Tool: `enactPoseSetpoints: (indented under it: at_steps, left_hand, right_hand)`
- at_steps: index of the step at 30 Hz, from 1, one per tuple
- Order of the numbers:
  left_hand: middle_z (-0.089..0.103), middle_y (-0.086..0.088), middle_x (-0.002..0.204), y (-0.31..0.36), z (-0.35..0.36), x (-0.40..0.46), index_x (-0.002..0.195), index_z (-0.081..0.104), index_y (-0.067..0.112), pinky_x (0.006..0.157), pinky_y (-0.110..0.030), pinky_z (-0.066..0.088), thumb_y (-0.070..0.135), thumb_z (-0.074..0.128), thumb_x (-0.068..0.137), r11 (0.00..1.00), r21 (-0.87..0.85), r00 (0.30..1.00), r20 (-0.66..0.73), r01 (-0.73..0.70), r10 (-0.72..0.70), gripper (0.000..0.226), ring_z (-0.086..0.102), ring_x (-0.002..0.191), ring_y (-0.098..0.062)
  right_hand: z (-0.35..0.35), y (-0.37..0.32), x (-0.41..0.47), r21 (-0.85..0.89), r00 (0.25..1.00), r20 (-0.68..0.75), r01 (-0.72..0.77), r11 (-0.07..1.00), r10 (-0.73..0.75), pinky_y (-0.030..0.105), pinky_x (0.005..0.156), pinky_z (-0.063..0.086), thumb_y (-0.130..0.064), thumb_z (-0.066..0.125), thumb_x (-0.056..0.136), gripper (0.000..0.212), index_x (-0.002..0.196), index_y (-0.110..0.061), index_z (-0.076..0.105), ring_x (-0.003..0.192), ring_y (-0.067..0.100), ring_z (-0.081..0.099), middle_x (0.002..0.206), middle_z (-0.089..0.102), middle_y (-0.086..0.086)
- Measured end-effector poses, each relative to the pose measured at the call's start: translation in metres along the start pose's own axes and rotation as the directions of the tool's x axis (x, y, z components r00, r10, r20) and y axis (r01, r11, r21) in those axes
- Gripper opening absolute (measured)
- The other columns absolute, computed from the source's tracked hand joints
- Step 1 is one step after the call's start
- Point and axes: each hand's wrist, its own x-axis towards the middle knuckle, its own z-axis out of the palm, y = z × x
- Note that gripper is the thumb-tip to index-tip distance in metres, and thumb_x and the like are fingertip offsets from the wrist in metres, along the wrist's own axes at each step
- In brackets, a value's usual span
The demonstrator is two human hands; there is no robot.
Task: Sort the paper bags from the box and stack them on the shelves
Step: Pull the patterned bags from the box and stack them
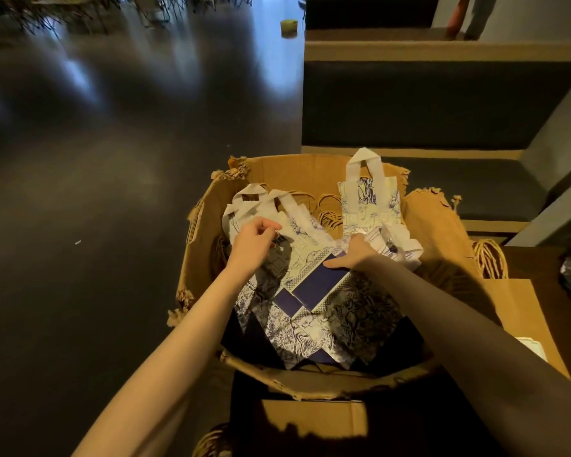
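My left hand (256,240) reaches into the torn cardboard box (208,209), its fingers (271,227) curled and pinching the upper edge of a white bag printed in blue (297,245), just below its flat white handles (254,199). My right hand (355,255) lies flat on the same heap, fingers straight and pressed on the bag with dark blue rectangles (314,285), which lies slanted on top of the pile. Another printed bag (370,199) stands upright against the far right wall of the box, touching my right fingertips' side. Brown twisted-cord handles (327,206) show between the white bags. Brown paper bags (521,311) lie to the right outside the box, and dark shelves (409,103) rise beyond it.
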Motion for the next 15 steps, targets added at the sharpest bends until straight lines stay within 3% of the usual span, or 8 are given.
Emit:
enactPoseSetpoints:
  at_steps: [2, 5, 7, 9, 10, 12, 13, 15]
  left_hand:
    - [0.059, 0.001, 0.086, 0.0, -0.001, -0.001, 0.087, 0.058, 0.022, 0.067, -0.033, 0.041, 0.014, 0.043, 0.096, 1.0, 0.0, 1.0, -0.007, -0.004, 0.004, 0.019, 0.057, 0.079, -0.021]
    - [0.061, -0.004, 0.088, 0.0, -0.002, -0.002, 0.09, 0.059, 0.021, 0.067, -0.038, 0.044, 0.013, 0.042, 0.094, 0.997, 0.07, 0.999, -0.018, -0.034, 0.035, 0.019, 0.058, 0.078, -0.028]
    - [0.062, -0.005, 0.092, 0.0, -0.003, -0.003, 0.091, 0.059, 0.021, 0.071, -0.041, 0.047, 0.013, 0.041, 0.094, 0.992, 0.112, 0.998, -0.013, -0.057, 0.058, 0.02, 0.061, 0.082, -0.028]
    - [0.062, -0.004, 0.093, 0.001, -0.003, -0.003, 0.091, 0.059, 0.021, 0.072, -0.04, 0.047, 0.013, 0.041, 0.094, 0.992, 0.109, 0.998, -0.008, -0.058, 0.059, 0.02, 0.06, 0.083, -0.026]
    - [0.062, -0.006, 0.093, 0.0, -0.003, -0.003, 0.09, 0.059, 0.022, 0.07, -0.039, 0.046, 0.013, 0.041, 0.094, 0.993, 0.101, 0.999, -0.007, -0.052, 0.053, 0.021, 0.059, 0.081, -0.025]
    - [0.063, -0.008, 0.092, 0.0, -0.004, -0.002, 0.087, 0.059, 0.024, 0.068, -0.036, 0.042, 0.013, 0.041, 0.094, 0.996, 0.078, 0.999, -0.01, -0.043, 0.044, 0.022, 0.057, 0.078, -0.023]
    - [0.062, -0.007, 0.09, 0.0, -0.004, -0.002, 0.086, 0.059, 0.025, 0.067, -0.035, 0.042, 0.012, 0.041, 0.094, 0.997, 0.069, 0.999, -0.01, -0.041, 0.042, 0.023, 0.056, 0.077, -0.021]
    - [0.062, -0.003, 0.087, 0.001, -0.004, -0.003, 0.087, 0.06, 0.022, 0.066, -0.032, 0.042, 0.011, 0.042, 0.094, 0.998, 0.057, 0.999, -0.005, -0.038, 0.039, 0.022, 0.056, 0.074, -0.017]
  right_hand:
    - [0.002, 0.001, -0.002, 0.031, 0.993, 0.121, 0.0, 1.0, -0.004, 0.032, 0.1, 0.036, -0.036, 0.071, 0.082, 0.091, 0.144, 0.004, 0.018, 0.134, 0.029, 0.034, 0.145, 0.034, 0.014]
    - [0.009, -0.001, -0.004, -0.136, 0.994, 0.096, 0.061, 0.989, -0.048, 0.031, 0.091, 0.042, -0.048, 0.071, 0.078, 0.071, 0.128, -0.008, 0.042, 0.119, 0.027, 0.044, 0.118, 0.051, 0.007]
    - [0.011, -0.002, -0.003, -0.172, 0.998, 0.038, 0.059, 0.983, -0.053, 0.03, 0.084, 0.042, -0.05, 0.072, 0.076, 0.052, 0.102, -0.008, 0.053, 0.102, 0.025, 0.05, 0.099, 0.053, 0.009]
    - [0.012, -0.003, -0.002, -0.057, 0.995, 0.079, 0.064, 0.996, -0.059, 0.022, 0.063, 0.037, -0.039, 0.075, 0.078, 0.042, 0.079, -0.01, 0.045, 0.078, 0.016, 0.046, 0.08, 0.043, 0.003]
    - [0.013, -0.002, -0.002, 0.002, 0.991, 0.119, 0.068, 0.998, -0.068, 0.02, 0.067, 0.04, -0.035, 0.076, 0.077, 0.044, 0.094, -0.005, 0.049, 0.086, 0.017, 0.05, 0.093, 0.048, 0.004]
    - [0.013, 0.002, -0.005, -0.012, 0.983, 0.148, 0.114, 0.993, -0.111, 0.029, 0.095, 0.041, -0.035, 0.08, 0.073, 0.087, 0.137, 0.001, 0.032, 0.125, 0.025, 0.042, 0.138, 0.04, 0.008]
    - [0.012, 0.003, -0.006, -0.02, 0.98, 0.134, 0.15, 0.988, -0.146, 0.032, 0.097, 0.04, -0.034, 0.08, 0.073, 0.088, 0.139, -0.002, 0.032, 0.129, 0.026, 0.037, 0.14, 0.039, 0.007]
    - [0.007, 0.0, -0.011, -0.053, 0.971, 0.117, 0.216, 0.975, -0.209, 0.033, 0.087, 0.043, -0.028, 0.077, 0.078, 0.054, 0.12, -0.006, 0.05, 0.118, 0.028, 0.045, 0.12, 0.052, 0.008]
